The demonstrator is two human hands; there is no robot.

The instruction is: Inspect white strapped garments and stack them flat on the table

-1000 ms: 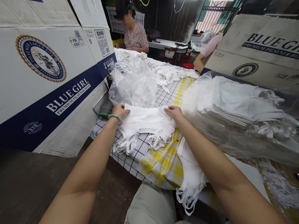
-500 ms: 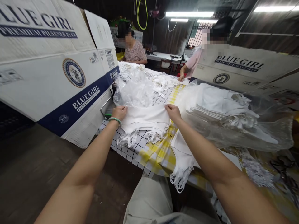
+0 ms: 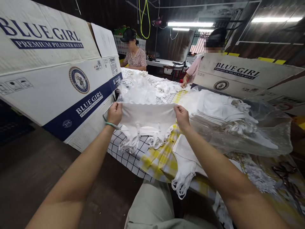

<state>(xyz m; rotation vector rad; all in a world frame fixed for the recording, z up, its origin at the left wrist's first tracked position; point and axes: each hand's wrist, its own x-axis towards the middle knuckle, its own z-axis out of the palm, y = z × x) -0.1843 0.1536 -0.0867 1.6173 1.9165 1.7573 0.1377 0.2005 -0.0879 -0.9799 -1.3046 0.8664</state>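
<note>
My left hand (image 3: 115, 113) and my right hand (image 3: 181, 117) each grip one end of a stack of white cloth pieces with looped straps (image 3: 147, 122), lifted by its far edge above the checked tablecloth (image 3: 133, 159). The straps hang down toward me. A green bangle sits on my left wrist. Another white pile (image 3: 184, 162) lies under my right forearm and droops over the table's near edge. To the right a clear plastic bag (image 3: 238, 122) holds more folded white pieces.
Large "Blue Girl" cardboard boxes stand at the left (image 3: 59, 79) and at the right (image 3: 250, 79). A crumpled clear plastic bag (image 3: 138, 90) lies beyond the stack. Two people sit at the far end of the table among loose white pieces (image 3: 166, 86).
Both hands have closed on the ends of the white stack and raised its far edge off the table. The camera has tilted up, showing more of the room.
</note>
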